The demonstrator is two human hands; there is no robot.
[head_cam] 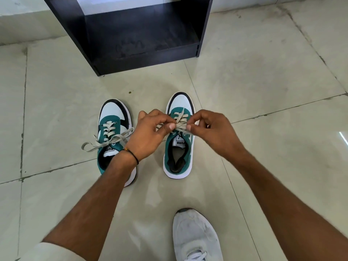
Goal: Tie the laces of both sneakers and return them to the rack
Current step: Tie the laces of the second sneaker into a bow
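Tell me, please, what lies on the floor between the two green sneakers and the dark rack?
Nothing but bare floor tiles in the head view: the left sneaker and right sneaker sit apart from the rack.

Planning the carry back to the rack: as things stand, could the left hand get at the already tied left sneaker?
Probably yes, once freed. The left hand is pinching the grey laces of the right sneaker, but the green-and-white left sneaker sits right beside that wrist with nothing between.

Pale tiled floor (pixel 263 72), dark grout lines. Set on it: black rack (pixel 139 34) at far edge; two green-white sneakers side by side, left sneaker (pixel 113 117), right sneaker (pixel 180 102); white worn shoe (pixel 195 236) nearest.
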